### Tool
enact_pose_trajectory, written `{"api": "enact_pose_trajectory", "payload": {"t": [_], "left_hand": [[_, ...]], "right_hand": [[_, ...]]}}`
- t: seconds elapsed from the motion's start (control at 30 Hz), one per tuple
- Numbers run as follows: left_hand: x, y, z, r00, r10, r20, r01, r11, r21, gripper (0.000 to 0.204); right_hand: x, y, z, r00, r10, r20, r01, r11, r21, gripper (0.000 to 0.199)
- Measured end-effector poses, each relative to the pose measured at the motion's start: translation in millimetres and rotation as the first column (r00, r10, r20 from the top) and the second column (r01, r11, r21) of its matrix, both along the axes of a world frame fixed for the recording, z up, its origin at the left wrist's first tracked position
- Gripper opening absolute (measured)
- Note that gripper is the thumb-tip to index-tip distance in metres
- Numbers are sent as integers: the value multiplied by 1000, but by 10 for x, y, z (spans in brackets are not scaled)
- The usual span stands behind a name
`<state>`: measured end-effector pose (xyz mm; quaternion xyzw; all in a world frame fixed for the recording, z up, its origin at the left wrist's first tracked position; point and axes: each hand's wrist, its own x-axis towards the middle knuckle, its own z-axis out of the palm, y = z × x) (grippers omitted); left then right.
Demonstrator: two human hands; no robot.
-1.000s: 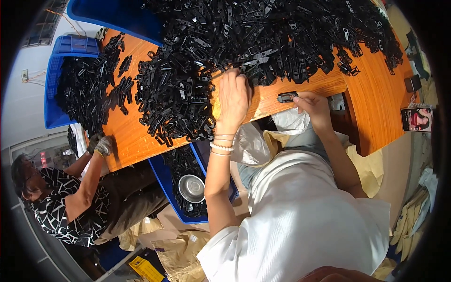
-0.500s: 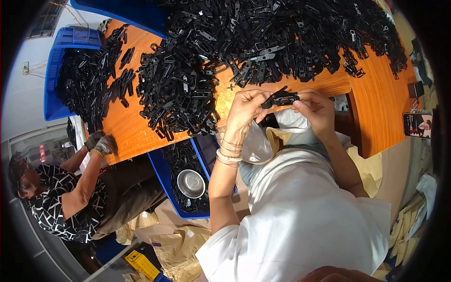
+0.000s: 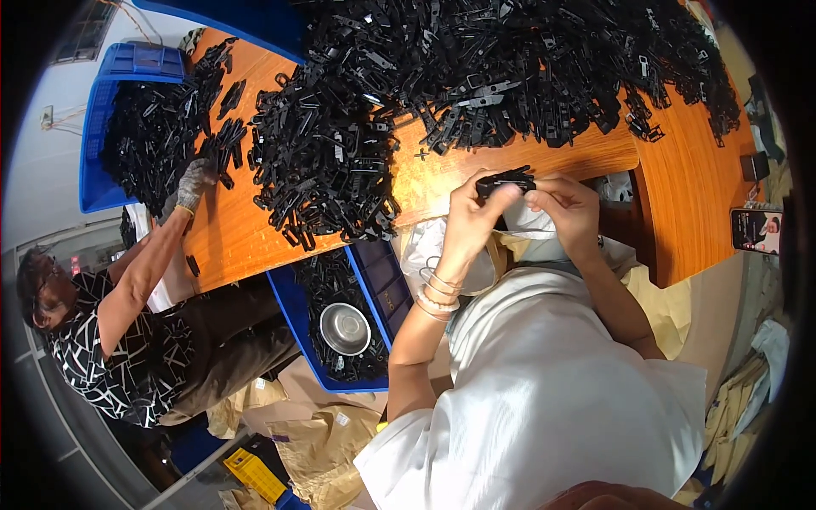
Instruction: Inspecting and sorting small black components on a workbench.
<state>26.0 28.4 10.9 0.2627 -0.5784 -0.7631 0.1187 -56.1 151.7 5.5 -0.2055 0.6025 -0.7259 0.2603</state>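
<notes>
Over the table's near edge, my left hand is closed round a small bunch of black plastic parts, thumb pressed across them. My right hand pinches at the right end of the same bunch, its thumb and forefinger together there. The parts look narrow and clip-like; their exact kind cannot be made out. Just beyond my hands spreads a large heap of similar black plastic parts on the orange wooden table. A second part of that heap reaches toward the near edge on the left.
Below the left edge stands a blue crate of black parts with a metal bowl in it. Another blue crate lies farther left, beside a co-worker's gloved hand. A phone stands at the right.
My left hand has shifted right and a little down, closer to my right hand, its thumb now over the parts. The co-worker's gloved hand has moved up toward the small pile.
</notes>
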Motion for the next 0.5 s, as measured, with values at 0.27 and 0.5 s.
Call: {"api": "enact_pose_trajectory", "payload": {"t": [0.27, 0.5], "left_hand": [[34, -31, 18, 983, -57, -177, 50, 998, -42, 11], [97, -217, 149, 979, -192, -74, 195, 980, 34, 13]], "right_hand": [[-28, -20, 183, 965, 111, 239, -121, 992, 26, 23], [-8, -27, 81, 956, 179, 231, -165, 983, -76, 19]]}}
